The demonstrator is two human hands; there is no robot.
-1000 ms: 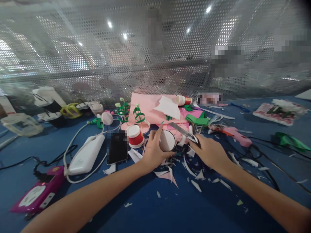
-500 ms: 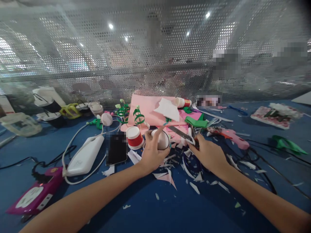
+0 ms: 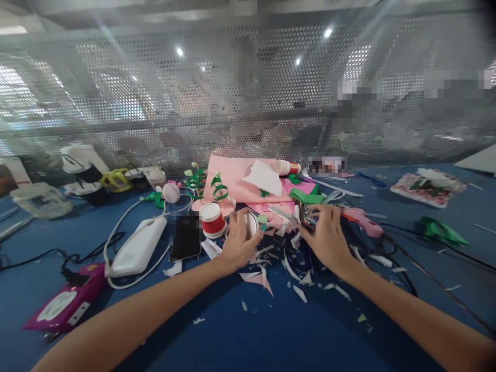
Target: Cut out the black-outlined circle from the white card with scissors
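Note:
My left hand (image 3: 241, 242) is wrapped round a white paper cup (image 3: 251, 225), whose open mouth is tilted to the right. Close beside it stands an upside-down red and white paper cup (image 3: 213, 221). My right hand (image 3: 327, 235) has its thumb and curled fingers around the dark handle of scissors; the grip is partly hidden. The scissors' metal blade (image 3: 282, 213) points left towards the cup, low over pink paper. White and pink paper scraps (image 3: 258, 281) lie below and between my hands.
A pink sheet (image 3: 228, 175), stacked paper cups (image 3: 287, 167) and green paper spirals (image 3: 219, 188) lie at the back. Left are a phone (image 3: 186, 236), a white power bank (image 3: 140, 247) and a purple power strip (image 3: 72, 302). A pink glue gun (image 3: 364, 222) and cables lie right.
My left hand has turned the white cup, so less of its mouth shows. My right hand has shifted slightly up and left, and the scissors' blade sits lower and flatter.

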